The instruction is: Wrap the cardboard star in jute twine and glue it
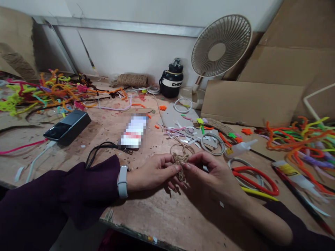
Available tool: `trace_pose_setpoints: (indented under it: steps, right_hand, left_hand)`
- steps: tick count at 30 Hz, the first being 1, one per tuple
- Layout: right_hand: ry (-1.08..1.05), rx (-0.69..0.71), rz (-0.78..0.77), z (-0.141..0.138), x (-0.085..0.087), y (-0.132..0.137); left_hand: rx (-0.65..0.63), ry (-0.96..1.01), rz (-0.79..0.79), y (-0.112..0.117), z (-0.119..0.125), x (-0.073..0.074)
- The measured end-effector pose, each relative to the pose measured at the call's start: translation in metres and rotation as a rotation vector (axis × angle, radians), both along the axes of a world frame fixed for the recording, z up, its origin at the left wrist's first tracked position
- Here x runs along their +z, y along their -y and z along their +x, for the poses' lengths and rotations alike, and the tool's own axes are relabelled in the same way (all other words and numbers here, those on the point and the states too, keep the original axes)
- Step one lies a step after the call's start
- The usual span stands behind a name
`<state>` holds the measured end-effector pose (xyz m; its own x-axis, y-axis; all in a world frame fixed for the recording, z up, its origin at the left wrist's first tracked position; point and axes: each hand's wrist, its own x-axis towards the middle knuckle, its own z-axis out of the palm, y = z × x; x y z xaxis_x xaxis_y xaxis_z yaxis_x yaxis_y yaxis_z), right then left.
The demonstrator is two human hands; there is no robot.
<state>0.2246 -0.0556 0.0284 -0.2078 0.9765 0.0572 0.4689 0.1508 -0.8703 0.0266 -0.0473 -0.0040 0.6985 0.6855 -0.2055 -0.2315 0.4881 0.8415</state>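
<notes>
Both of my hands meet over the middle of the worn wooden table (pixel 162 216). My left hand (pixel 151 172), with a grey band on the wrist, pinches a small knotted bow of brown jute twine (pixel 181 157). My right hand (pixel 209 176) pinches the same twine bow from the other side. Fingers of both hands are closed on it. Two loops of the twine stand up above the fingertips.
Scissors with red handles (pixel 258 177) and a glue bottle (pixel 240 148) lie to the right. Piles of coloured pipe cleaners (pixel 49 92) fill both sides. A black power bank (pixel 68 126), a lanyard card, a twine spool (pixel 132 80), a black bottle (pixel 171 81), a fan (pixel 220 45) and cardboard sheets (pixel 251 101) stand behind.
</notes>
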Motion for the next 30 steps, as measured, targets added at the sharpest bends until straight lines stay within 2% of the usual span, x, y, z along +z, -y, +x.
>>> trace_pose_setpoints:
  steps: [5,14,24,30]
  right_hand:
    - [-0.051,-0.018,-0.056,0.0053,-0.0046,-0.0016]
    - [-0.297,-0.003,-0.259,0.0041,-0.0054,-0.0005]
    - [-0.247,0.033,-0.282,0.0057,-0.005,0.0002]
    - [-0.121,0.095,-0.292,0.0081,-0.0043,-0.0016]
  left_hand:
    - [0.003,-0.002,0.018,0.0002,0.0018,-0.0012]
    - [0.004,-0.016,0.033,-0.001,0.0006,-0.0042]
    - [0.001,-0.001,0.062,0.0015,0.0007,-0.0004]
    - [-0.004,-0.047,0.103,0.0042,0.0003,-0.0001]
